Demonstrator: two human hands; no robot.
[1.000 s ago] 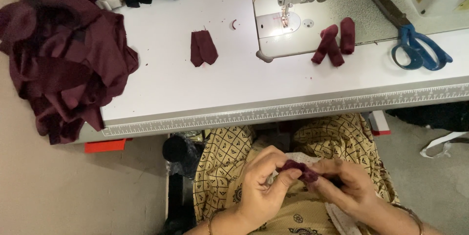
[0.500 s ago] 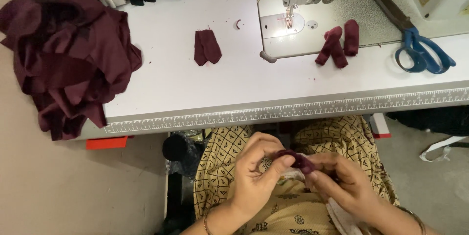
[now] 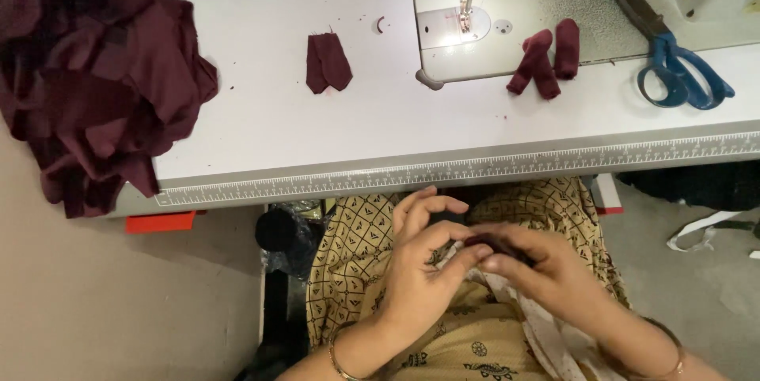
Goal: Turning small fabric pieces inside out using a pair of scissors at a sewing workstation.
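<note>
Both hands, left hand [image 3: 419, 278] and right hand [image 3: 546, 274], pinched a small maroon fabric piece [image 3: 484, 241] over the lap, below the tabletop [image 3: 317, 143]; fingertips closed on it; a loose pinch could drop it

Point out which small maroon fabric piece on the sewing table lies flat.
The folded maroon piece left of the sewing machine lies flat; the rolled maroon pieces on the machine bed are bunched.
</note>
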